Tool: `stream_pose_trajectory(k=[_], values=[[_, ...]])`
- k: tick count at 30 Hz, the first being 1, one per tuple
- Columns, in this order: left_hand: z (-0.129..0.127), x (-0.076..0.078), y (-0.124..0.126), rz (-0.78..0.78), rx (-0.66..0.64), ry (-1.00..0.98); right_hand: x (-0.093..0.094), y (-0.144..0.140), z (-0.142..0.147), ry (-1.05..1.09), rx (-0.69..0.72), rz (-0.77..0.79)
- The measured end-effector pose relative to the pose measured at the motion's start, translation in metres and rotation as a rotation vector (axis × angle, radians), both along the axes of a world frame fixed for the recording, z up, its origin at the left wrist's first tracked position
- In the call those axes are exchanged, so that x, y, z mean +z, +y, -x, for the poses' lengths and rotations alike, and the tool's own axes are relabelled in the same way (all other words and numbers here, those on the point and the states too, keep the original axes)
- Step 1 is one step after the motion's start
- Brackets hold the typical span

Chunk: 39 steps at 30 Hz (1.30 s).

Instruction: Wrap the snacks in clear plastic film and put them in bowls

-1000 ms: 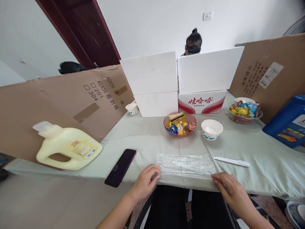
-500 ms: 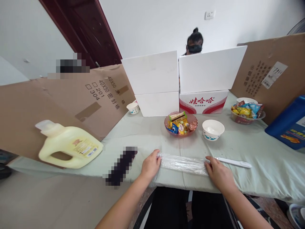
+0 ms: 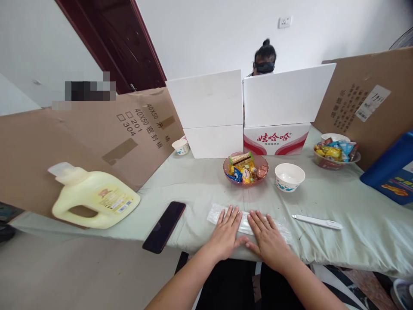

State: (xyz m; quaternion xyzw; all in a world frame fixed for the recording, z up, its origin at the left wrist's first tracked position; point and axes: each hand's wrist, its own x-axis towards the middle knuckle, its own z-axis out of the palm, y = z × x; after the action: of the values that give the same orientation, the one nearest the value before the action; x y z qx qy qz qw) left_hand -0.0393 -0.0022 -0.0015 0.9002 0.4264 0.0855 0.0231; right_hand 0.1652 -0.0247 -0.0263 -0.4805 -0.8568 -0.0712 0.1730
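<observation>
A folded strip of clear, crinkled plastic film [image 3: 214,213] lies flat near the table's front edge. Both palms rest on it: my left hand [image 3: 226,236] covers the left-middle part, its fingers stretched forward. Beside it my right hand [image 3: 268,239] is laid flat on the right-middle part, fingers apart. The two thumbs meet or nearly meet near the strip's front side. To the right of the film is a slim white utility knife [image 3: 316,221]. A dark phone [image 3: 164,227] lies to the left of my hands.
Beyond my hands stand a pink glass bowl [image 3: 228,178] of wrapped snacks and a white paper bowl [image 3: 289,183]. White boxes [image 3: 213,140] stand behind, a person [image 3: 265,56] past them. A yellow jug [image 3: 97,198] is left; a blue container [image 3: 390,168] and another snack bowl [image 3: 335,163] are right.
Both hands have let go of the film's two ends and moved inward. They now lie flat on top of it, side by side, with fingers stretched out.
</observation>
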Motion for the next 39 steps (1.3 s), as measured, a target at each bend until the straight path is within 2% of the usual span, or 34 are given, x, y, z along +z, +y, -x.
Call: stream_pose_trajectory(k=[3, 7, 9, 11, 14, 17, 21, 24, 28, 31, 35, 39], values=[[0.018, -0.007, 0.010, 0.076, 0.166, 0.074, -0.014, -0.005, -0.019, -0.028, -0.102, 0.053], [0.040, -0.006, 0.013, 0.049, 0.299, 0.084, -0.019, -0.032, -0.055, -0.007, -0.185, -0.069], [0.034, -0.002, 0.004, -0.027, 0.377, 0.028, -0.020, -0.050, -0.065, 0.002, -0.198, -0.132], [0.017, 0.004, -0.011, -0.076, 0.380, -0.064, -0.020, -0.066, -0.070, 0.021, -0.213, -0.166], [-0.017, 0.011, -0.036, 0.010, 0.168, -0.188, -0.020, -0.083, -0.076, 0.100, -0.220, -0.166], [-0.039, 0.010, -0.050, 0.126, -0.055, -0.228, -0.011, -0.094, -0.084, 0.220, -0.186, -0.181], [-0.038, 0.002, -0.047, 0.232, -0.311, -0.189, 0.019, -0.105, -0.093, 0.290, -0.018, -0.214], [-0.029, 0.002, -0.040, 0.308, -0.439, -0.173, 0.042, -0.108, -0.095, 0.293, 0.098, -0.141], [-0.024, 0.007, -0.034, 0.402, -0.501, -0.173, 0.061, -0.090, -0.085, 0.474, 0.152, 0.098], [-0.024, 0.012, -0.032, 0.453, -0.511, -0.174, 0.065, -0.055, -0.070, 0.690, 0.014, 0.278], [-0.025, 0.014, -0.032, 0.481, -0.450, -0.229, 0.059, 0.006, -0.042, 0.895, -0.160, 0.411], [-0.023, 0.010, -0.032, 0.518, -0.307, -0.333, 0.044, 0.053, -0.016, 0.863, -0.207, 0.439]])
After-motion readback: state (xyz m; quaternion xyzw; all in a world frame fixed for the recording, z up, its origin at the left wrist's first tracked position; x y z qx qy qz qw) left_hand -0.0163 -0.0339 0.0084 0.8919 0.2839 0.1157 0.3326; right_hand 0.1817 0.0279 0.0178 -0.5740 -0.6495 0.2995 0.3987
